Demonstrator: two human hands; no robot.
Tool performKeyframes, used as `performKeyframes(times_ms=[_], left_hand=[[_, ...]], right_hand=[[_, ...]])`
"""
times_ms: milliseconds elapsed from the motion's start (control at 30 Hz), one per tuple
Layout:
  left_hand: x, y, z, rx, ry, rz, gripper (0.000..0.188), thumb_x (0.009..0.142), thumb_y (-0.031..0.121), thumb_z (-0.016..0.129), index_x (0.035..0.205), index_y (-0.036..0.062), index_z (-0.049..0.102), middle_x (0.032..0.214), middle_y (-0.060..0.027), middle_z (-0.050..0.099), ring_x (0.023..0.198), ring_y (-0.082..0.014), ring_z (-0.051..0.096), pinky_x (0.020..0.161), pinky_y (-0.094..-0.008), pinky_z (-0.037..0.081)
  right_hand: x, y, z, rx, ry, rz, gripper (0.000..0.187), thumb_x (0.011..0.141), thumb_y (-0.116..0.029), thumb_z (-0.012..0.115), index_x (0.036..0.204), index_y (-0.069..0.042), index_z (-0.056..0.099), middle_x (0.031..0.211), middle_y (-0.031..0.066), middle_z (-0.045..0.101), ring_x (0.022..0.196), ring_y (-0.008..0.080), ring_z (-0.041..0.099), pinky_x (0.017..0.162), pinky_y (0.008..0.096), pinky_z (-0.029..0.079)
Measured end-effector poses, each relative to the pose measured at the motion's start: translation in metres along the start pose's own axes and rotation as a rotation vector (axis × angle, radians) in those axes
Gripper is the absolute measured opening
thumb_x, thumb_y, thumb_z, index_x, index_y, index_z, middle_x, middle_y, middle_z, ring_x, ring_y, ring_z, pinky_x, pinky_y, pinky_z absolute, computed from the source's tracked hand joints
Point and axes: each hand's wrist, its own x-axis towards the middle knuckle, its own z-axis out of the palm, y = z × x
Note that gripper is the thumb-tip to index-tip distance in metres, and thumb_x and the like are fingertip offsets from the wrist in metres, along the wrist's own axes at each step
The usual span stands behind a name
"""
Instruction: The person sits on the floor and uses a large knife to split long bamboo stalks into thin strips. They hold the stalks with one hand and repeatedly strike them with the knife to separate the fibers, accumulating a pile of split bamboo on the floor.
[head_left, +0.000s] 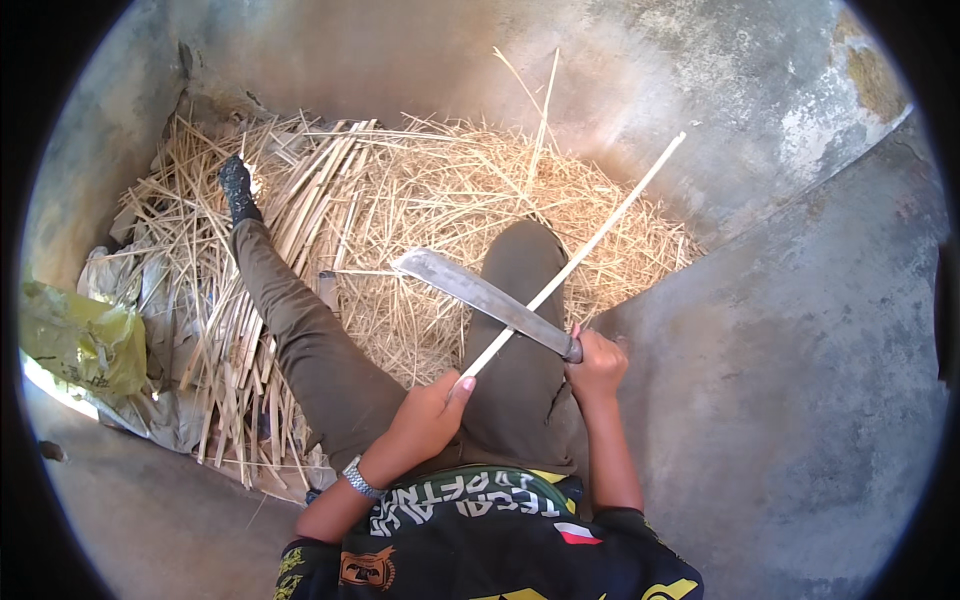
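Observation:
My left hand (428, 418) is closed round the near end of a long, pale bamboo strip (612, 222). The strip slants up and away to the right, over my bent right knee. In my right hand (597, 365) is the handle of a machete (480, 293), its broad grey blade pointing to the far left. Blade and strip cross above my right thigh; whether they touch I cannot tell for certain. Part of the machete's handle is hidden by my fingers.
A heap of pale shavings (440, 190) covers the floor ahead. Cut strips (240, 370) lie in a pile left of my outstretched left leg (310, 330). A yellow plastic bag (85, 335) sits at the far left. Grey walls (420, 60) rise behind the heap.

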Motion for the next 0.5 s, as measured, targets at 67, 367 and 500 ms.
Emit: performKeyframes(times_ms=[67, 367, 500], left_hand=[[0.003, -0.011, 0.0, 0.003, -0.02, 0.011, 0.043, 0.108, 0.037, 0.049, 0.092, -0.0007, 0.059, 0.067, -0.0168, 0.062, 0.061, -0.0362, 0.061, 0.06, -0.0444, 0.046], [0.011, -0.011, -0.034, -0.339, -0.331, -0.135, 0.042, 0.111, 0.041, 0.044, 0.08, 0.0126, 0.049, 0.063, 0.0088, 0.038, 0.052, -0.003, 0.032, 0.047, -0.0231, 0.028], [0.006, -0.003, -0.055, -0.339, -0.415, -0.326, 0.044, 0.111, 0.039, 0.045, 0.079, 0.0092, 0.05, 0.064, 0.0073, 0.041, 0.054, -0.0044, 0.036, 0.049, -0.0254, 0.032]], right_hand=[[-0.005, 0.0, 0.005, 0.022, -0.026, 0.035, 0.032, 0.089, -0.015, 0.072, 0.064, -0.009, 0.053, 0.059, 0.0118, 0.056, 0.053, 0.0352, 0.058, 0.051, 0.0458, 0.044], [-0.017, -0.007, 0.013, 0.036, -0.084, 0.208, 0.007, 0.079, -0.014, 0.071, 0.076, -0.012, 0.065, 0.069, 0.0106, 0.066, 0.062, 0.0339, 0.066, 0.058, 0.0434, 0.05], [-0.019, -0.008, 0.014, 0.006, -0.074, 0.22, 0.005, 0.077, -0.012, 0.07, 0.076, -0.014, 0.065, 0.065, 0.0095, 0.066, 0.06, 0.0331, 0.066, 0.059, 0.0444, 0.05]])
